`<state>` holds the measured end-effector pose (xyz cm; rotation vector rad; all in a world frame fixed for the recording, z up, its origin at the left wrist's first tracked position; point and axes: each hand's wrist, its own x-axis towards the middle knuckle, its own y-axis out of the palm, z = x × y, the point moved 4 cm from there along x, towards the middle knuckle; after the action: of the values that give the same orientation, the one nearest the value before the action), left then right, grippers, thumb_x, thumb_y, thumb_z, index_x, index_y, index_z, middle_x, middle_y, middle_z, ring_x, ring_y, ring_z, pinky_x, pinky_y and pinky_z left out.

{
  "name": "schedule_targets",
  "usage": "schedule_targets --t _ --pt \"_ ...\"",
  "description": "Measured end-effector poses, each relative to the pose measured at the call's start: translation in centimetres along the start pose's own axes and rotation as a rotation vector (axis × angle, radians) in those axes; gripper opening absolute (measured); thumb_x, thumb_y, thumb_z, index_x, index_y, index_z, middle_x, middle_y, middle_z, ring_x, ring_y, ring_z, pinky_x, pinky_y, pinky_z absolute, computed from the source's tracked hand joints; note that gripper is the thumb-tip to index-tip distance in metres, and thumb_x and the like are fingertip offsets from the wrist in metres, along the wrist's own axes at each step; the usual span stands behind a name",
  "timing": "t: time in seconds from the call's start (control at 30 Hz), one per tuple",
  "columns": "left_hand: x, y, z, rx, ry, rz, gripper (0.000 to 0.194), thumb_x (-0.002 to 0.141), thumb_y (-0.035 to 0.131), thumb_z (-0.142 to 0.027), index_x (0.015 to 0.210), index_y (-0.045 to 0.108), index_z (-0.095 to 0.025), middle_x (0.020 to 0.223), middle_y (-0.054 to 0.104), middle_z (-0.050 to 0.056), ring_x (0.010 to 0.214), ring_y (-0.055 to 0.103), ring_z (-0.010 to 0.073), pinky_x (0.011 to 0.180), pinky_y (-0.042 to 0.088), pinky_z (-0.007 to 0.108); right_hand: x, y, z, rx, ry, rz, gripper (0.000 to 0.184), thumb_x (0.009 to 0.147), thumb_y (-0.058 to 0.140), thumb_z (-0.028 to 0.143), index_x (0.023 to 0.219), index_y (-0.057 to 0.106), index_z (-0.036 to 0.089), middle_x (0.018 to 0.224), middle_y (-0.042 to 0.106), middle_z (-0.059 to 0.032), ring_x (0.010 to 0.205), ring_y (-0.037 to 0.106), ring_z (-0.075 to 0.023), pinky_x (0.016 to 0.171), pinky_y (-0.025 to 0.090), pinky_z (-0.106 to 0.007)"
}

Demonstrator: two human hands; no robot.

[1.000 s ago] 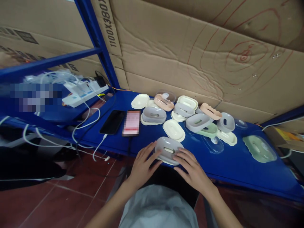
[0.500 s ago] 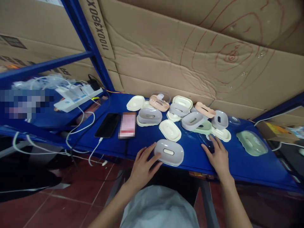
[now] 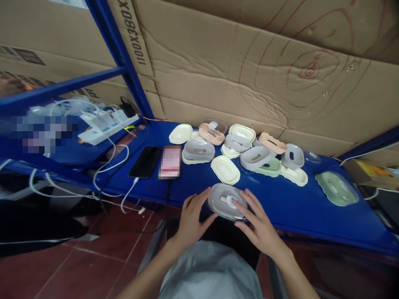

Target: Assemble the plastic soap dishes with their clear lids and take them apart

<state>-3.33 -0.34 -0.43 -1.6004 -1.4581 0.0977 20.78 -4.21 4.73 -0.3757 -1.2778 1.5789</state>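
A grey oval soap dish (image 3: 218, 204) sits at the front edge of the blue shelf (image 3: 289, 211). A clear lid (image 3: 231, 201) with a white knob lies on top of it. My left hand (image 3: 190, 216) grips the dish's left side with thumb and fingers. On the right, my right hand (image 3: 258, 224) holds the clear lid, its fingers spread over the lid's right half. A cream dish (image 3: 225, 169) lies just behind.
Several grey, cream, pink and green dish parts (image 3: 249, 153) crowd the shelf's back. A green dish (image 3: 336, 189) lies at the right. A black phone (image 3: 146, 161) and a second phone (image 3: 170, 162) lie left, near a power strip (image 3: 109, 122) with white cables. Cardboard (image 3: 249, 74) stands behind.
My right hand went out to the right to a clear lid, then came back with it and set it on the grey dish. My left hand stayed on the dish.
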Motion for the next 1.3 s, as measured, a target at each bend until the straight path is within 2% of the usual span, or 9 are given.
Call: schedule_targets --t 0.23,0.57,0.7,0.87,1.0,1.07,1.13,1.2,1.3 --pt "0.0 -0.2 0.1 -0.072 -0.06 -0.005 0.064 0.102 0.071 -0.037 0.158 0.042 -0.029 0.156 0.062 0.011 0.139 0.064 0.0279 0.109 0.049 0.045 1.5 0.7 0.2 -0.093 -0.054 0.024 0.064 0.107 0.06 0.033 0.167 0.039 0.037 0.175 0.036 -0.0064 0.164 0.028 -0.0341 0.123 0.048 -0.061" --pt "0.1 -0.1 -0.2 -0.056 -0.032 -0.045 0.057 0.103 0.07 -0.034 0.155 0.046 -0.029 0.153 0.065 0.012 0.135 0.067 0.0277 0.104 0.049 0.045 1.6 0.9 -0.1 -0.122 -0.04 0.027 0.066 0.105 0.064 0.035 0.167 0.04 0.036 0.173 0.038 -0.0083 0.164 0.029 -0.0341 0.123 0.048 -0.061" --pt "0.0 -0.2 -0.1 -0.026 -0.018 -0.025 0.056 0.106 0.065 -0.034 0.157 0.044 -0.027 0.151 0.066 0.012 0.133 0.068 0.0263 0.107 0.048 0.045 0.4 0.9 -0.7 -0.142 -0.017 -0.002 0.066 0.104 0.065 0.037 0.166 0.041 0.037 0.172 0.041 -0.0091 0.162 0.034 -0.0352 0.121 0.05 -0.061" --pt "-0.1 -0.2 -0.2 0.017 0.018 -0.018 0.048 0.107 0.06 -0.03 0.154 0.05 -0.026 0.143 0.071 0.011 0.128 0.07 0.0265 0.11 0.046 0.046 -5.2 -2.0 -3.9 -0.267 0.14 -0.109 0.065 0.102 0.066 0.04 0.163 0.045 0.039 0.166 0.049 -0.0082 0.153 0.047 -0.0393 0.116 0.053 -0.065" --pt "0.2 -0.1 -0.7 0.075 0.04 -0.051 0.032 0.105 0.062 -0.025 0.136 0.067 -0.028 0.137 0.075 0.007 0.121 0.072 0.025 0.109 0.046 0.044 -10.7 -6.1 -8.6 -0.399 0.31 -0.236 0.063 0.103 0.062 0.047 0.163 0.046 0.037 0.163 0.05 -0.0116 0.147 0.053 -0.0414 0.116 0.05 -0.067" --pt "0.4 -0.1 -1.0 0.091 0.061 -0.063 0.026 0.104 0.063 -0.023 0.128 0.071 -0.029 0.136 0.075 0.006 0.12 0.072 0.0242 0.108 0.045 0.044 -12.4 -7.9 -11.0 -0.457 0.355 -0.276 0.064 0.104 0.059 0.051 0.163 0.046 0.032 0.163 0.05 -0.0143 0.146 0.053 -0.0413 0.117 0.049 -0.064" --pt "0.4 -0.2 -1.2 0.101 0.075 -0.065 0.023 0.104 0.062 -0.021 0.124 0.073 -0.028 0.136 0.074 0.006 0.12 0.072 0.0241 0.108 0.044 0.044 -12.9 -9.2 -12.8 -0.543 0.391 -0.309 0.063 0.105 0.055 0.054 0.161 0.049 0.027 0.164 0.05 -0.016 0.149 0.049 -0.0424 0.119 0.044 -0.066" --pt "0.5 -0.2 -1.4 0.113 0.084 -0.06 0.022 0.105 0.061 -0.021 0.121 0.074 -0.028 0.136 0.074 0.006 0.12 0.071 0.0242 0.108 0.044 0.044 -12.1 -9.9 -13.6 -0.656 0.441 -0.352 0.061 0.106 0.051 0.055 0.159 0.052 0.025 0.165 0.049 -0.0168 0.154 0.041 -0.0452 0.121 0.037 -0.07" --pt "0.4 -0.2 -1.5 0.127 0.093 -0.06 0.021 0.105 0.06 -0.02 0.118 0.075 -0.028 0.136 0.074 0.007 0.12 0.071 0.0244 0.109 0.044 0.045 -8.2 -9.6 -13.3 -0.697 0.423 -0.368 0.059 0.107 0.049 0.053 0.159 0.051 0.025 0.169 0.044 -0.016 0.158 0.035 -0.0444 0.121 0.033 -0.069"
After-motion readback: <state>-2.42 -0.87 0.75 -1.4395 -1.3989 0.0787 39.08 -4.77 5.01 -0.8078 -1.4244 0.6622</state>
